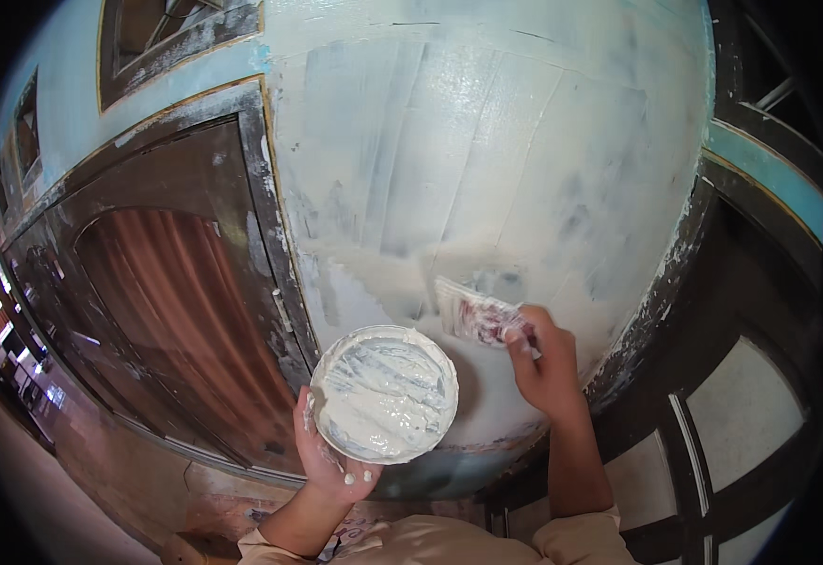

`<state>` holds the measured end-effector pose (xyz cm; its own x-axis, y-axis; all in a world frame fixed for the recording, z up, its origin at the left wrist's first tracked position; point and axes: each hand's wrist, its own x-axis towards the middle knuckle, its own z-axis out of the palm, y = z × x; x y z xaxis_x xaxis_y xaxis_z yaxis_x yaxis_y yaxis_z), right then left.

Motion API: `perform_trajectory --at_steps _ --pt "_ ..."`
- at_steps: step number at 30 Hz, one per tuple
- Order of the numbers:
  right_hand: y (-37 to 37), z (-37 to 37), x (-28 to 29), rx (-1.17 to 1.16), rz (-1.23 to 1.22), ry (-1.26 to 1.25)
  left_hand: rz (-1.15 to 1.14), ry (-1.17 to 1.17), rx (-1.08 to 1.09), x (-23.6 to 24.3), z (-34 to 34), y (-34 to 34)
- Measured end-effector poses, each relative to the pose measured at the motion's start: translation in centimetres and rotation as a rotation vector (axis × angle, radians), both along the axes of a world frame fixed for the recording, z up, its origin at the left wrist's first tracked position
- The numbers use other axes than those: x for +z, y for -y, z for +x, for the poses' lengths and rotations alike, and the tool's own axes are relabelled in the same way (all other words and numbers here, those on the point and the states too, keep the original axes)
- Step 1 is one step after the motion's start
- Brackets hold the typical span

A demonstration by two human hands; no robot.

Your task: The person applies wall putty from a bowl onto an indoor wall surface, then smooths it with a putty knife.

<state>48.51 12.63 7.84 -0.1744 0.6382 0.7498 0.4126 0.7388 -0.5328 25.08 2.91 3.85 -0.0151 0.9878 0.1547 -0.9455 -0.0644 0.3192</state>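
Observation:
My left hand (331, 452) grips a round, shallow container (383, 395) smeared with wet cream-white paste, held face up at lower centre; paste spots my fingers. To the right of it and higher up, my right hand (538, 358) pinches a flat scraper (477, 311) coated in white paste with reddish patches. The scraper is at the lower middle of a wall (487, 151), which is streaked white and pale grey with paste; whether its blade touches the surface I cannot tell.
A dark, worn door (232, 160) with a reddish-brown panel stands left. A dark door frame and panelled door (741, 405) flank the wall on the right. A tiled floor (124, 461) lies lower left, with a paint-spattered sheet (214, 508) near my feet.

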Motion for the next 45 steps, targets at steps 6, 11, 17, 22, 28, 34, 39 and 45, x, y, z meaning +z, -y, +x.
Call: perform_trajectory --at_steps 6,11,17,22,28,34,39,45 --pt "-0.6 -0.3 -1.0 0.154 0.115 -0.262 -0.036 -0.045 -0.051 -0.7 0.7 -0.2" --pt "-0.2 -0.6 -1.1 0.184 0.074 -0.223 -0.032 -0.084 -0.065 -1.1 0.7 -0.5" --pt "0.0 -0.1 -1.0 0.161 0.059 -0.082 -0.017 0.0 -0.063 -0.5 1.0 -0.7" --pt "-1.1 1.3 -1.5 0.194 -0.048 0.339 -0.071 -0.091 0.132 -0.9 0.2 -1.1" --pt "-2.2 3.6 -0.8 0.065 -0.106 -0.109 -0.047 -0.019 0.059 -1.3 -0.3 -1.4" --pt "-1.3 3.3 -0.6 -0.006 0.545 0.157 -0.097 -0.098 0.098 -3.0 -1.0 -1.9" --pt "-1.7 2.7 -3.3 0.073 0.423 -0.023 -0.061 -0.059 0.04 -2.7 -1.3 -2.0" --pt "-2.2 1.8 -3.5 0.215 0.316 -0.078 -0.073 -0.08 0.048 -2.4 -1.0 -2.0"
